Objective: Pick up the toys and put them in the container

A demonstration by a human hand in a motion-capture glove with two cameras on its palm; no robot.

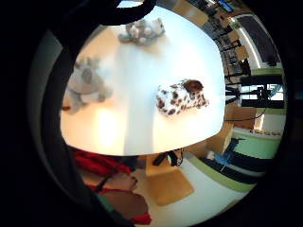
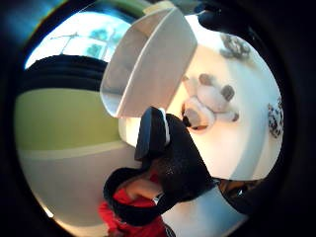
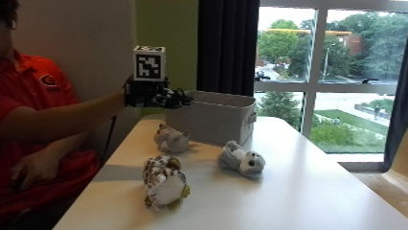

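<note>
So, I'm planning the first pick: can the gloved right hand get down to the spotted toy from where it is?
Probably yes. The right hand is raised above the table near the container, holding nothing. The spotted toy stands alone on the table, apart from both grey toys, with nothing over it.

The table [image 3: 306, 191] was white, and the container [image 3: 213, 117] on it was white or very pale grey, with plain sides. The spotted toy [image 3: 164, 182] had a white body with dark brown spots; in the little finger side palm view its head showed one bigger brown patch. The grey toy [image 3: 241, 160] near the container was light grey with a paler face. The small toy [image 3: 172, 139] beside the container was grey and cream. The right hand [image 3: 153, 96] wore a black glove. The person's shirt [image 3: 38, 91] was red. The wall [image 3: 163, 28] behind was green, next to a dark curtain [image 3: 226, 45].
</note>
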